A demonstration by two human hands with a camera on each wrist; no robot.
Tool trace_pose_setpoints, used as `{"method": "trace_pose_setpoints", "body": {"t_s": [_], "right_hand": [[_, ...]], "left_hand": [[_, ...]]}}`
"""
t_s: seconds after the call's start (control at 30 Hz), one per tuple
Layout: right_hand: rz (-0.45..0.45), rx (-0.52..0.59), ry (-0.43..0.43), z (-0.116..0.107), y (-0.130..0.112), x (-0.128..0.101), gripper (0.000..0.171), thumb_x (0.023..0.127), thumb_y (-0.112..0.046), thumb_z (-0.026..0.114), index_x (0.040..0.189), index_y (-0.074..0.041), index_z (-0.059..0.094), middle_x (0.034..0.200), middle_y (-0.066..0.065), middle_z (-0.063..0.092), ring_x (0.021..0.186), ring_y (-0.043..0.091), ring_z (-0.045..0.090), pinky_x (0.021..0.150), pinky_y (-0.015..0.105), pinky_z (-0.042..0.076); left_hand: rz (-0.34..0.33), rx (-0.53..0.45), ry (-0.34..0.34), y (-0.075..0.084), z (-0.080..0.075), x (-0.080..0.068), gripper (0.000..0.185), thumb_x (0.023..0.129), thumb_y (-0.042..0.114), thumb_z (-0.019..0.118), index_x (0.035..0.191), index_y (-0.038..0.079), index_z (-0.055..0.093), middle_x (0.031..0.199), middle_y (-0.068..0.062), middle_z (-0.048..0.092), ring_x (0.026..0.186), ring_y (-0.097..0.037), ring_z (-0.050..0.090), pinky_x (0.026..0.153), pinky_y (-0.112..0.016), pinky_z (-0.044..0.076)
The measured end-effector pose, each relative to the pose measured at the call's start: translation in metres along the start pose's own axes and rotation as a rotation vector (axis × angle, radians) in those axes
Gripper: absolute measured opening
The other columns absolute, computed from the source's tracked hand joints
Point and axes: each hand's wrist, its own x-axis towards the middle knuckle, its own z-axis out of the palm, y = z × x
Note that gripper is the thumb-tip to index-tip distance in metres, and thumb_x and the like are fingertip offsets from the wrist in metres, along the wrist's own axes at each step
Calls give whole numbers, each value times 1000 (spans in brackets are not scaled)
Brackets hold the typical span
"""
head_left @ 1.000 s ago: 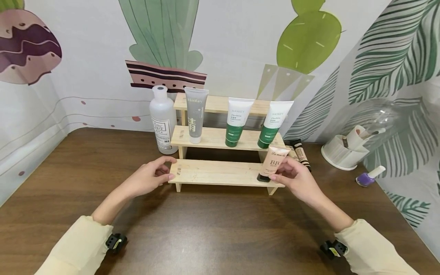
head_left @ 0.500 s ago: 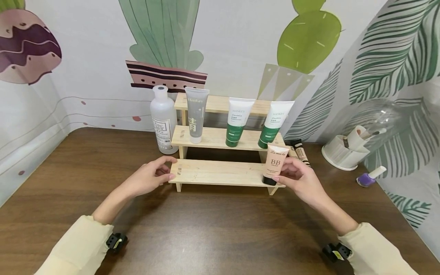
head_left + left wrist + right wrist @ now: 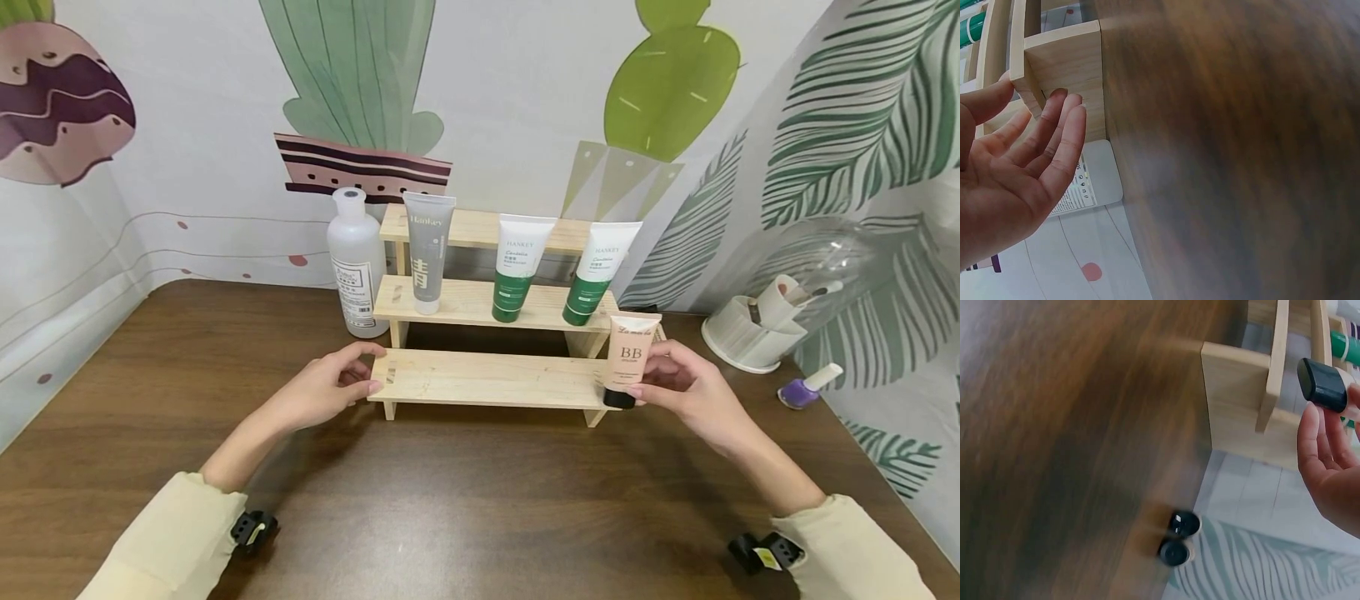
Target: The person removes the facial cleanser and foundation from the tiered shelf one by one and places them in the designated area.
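Tube (image 3: 631,356) past shelf (image 3: 487,377) edge, right hand (image 3: 678,386) gripping

Your head view is bright and evenly lit, sharp in the middle. Soft shadows lie on the table (image 3: 465,492) under the rack (image 3: 487,377) and your forearms. Edges bow slightly, wide-lens distortion. A pale sheen streaks the wood. Both wrist views smear the tabletop with blur; your left hand (image 3: 1013,165) close up stays fairly crisp.

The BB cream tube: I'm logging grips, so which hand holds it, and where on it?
The right hand pinches the BB cream tube at its lower body, just above the black cap.
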Motion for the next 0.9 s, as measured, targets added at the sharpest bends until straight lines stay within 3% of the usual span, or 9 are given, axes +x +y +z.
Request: {"method": "trace_pose_setpoints", "body": {"t_s": [0.17, 0.37, 0.5, 0.9], "right_hand": [[-5, 47, -60, -16, 3, -3, 30, 77, 19, 59, 101, 3, 51, 88, 6, 64, 75, 15, 62, 60, 30, 51], [8, 41, -62, -35, 11, -7, 33, 79, 20, 55, 106, 2, 49, 88, 5, 63, 71, 16, 61, 59, 28, 50], [24, 56, -18, -47, 18, -10, 33, 79, 20, 55, 107, 3, 49, 87, 6, 64, 71, 15, 60, 58, 28, 50], [172, -41, 103, -84, 40, -19, 34, 83, 14, 56, 105, -11, 54, 84, -3, 66, 68, 11, 62, 55, 27, 50]], "left_hand": [[3, 4, -1, -2, 1, 0, 37, 88, 11, 61, 122, 4, 47, 89, -8, 63, 75, -17, 57, 61, -31, 44], [-13, 6, -7, -3, 1, 0, 37, 88, 9, 60, 122, 5, 47, 88, -8, 63, 75, -21, 58, 61, -32, 44], [-9, 2, -9, -4, 2, 0, 37, 87, 9, 60, 122, 5, 47, 87, -8, 63, 75, -21, 59, 62, -32, 45], [-9, 11, -3, -3, 1, 1, 37, 88, 10, 60, 122, 6, 48, 88, -9, 63, 74, -21, 58, 61, -32, 45]]}}
